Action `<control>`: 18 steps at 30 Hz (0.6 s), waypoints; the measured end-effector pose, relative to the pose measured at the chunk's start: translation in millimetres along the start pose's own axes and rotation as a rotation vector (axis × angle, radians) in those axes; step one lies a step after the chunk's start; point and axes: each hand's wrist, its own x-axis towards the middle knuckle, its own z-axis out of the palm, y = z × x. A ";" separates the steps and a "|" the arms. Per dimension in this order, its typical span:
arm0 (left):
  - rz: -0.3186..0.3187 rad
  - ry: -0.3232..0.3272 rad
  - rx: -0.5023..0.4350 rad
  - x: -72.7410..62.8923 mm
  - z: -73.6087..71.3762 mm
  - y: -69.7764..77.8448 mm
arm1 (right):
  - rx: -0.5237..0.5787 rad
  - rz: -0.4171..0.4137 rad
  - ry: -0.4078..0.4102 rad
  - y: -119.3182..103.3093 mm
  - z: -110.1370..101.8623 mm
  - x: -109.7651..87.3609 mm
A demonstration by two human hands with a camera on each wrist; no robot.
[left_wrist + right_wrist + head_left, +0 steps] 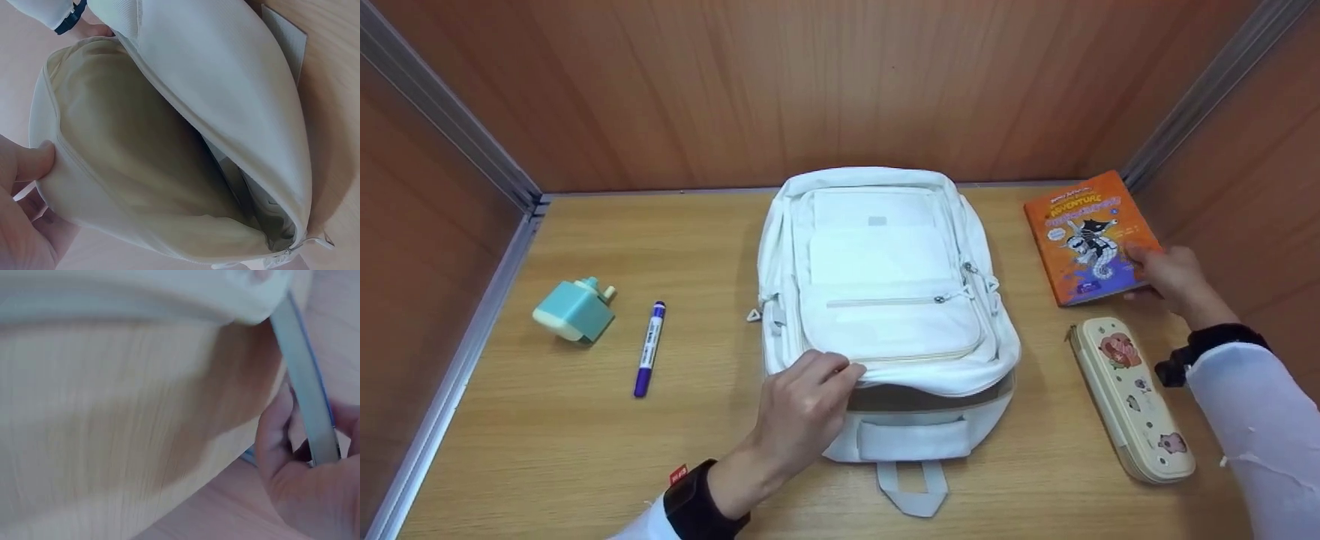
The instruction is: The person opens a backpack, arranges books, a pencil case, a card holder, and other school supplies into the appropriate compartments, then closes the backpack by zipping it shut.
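Observation:
A white backpack (885,255) lies front side up, its main zip undone along the end nearest me. My left hand (808,401) pinches the edge of its front panel and holds the mouth apart. The left wrist view looks into the beige lining (129,135), with the thumb (42,160) on the fabric edge. At the far right my right hand (1174,281) grips an orange and purple comic-style book (1084,232) by its lower right edge. In the right wrist view the book's page edge (306,382) stands between thumb and fingers.
A cream pencil case (1132,397) with animal pictures lies below the book. Left of the backpack are a purple and white marker (649,349) and a teal pencil sharpener (577,309). Wood-grain panels (840,90) enclose the table at the back and both sides.

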 end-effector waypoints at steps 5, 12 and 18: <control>-0.002 -0.004 0.001 2.3 0.4 0.9 | 0.230 -0.051 -0.046 -9.8 0.5 -12.2; -0.031 -0.035 -0.006 5.3 0.1 1.8 | 0.408 -0.080 -0.055 -11.2 -9.7 -37.7; -0.031 -0.021 -0.009 9.4 -0.2 -2.0 | 0.871 -0.190 -0.162 -4.2 -11.2 -57.2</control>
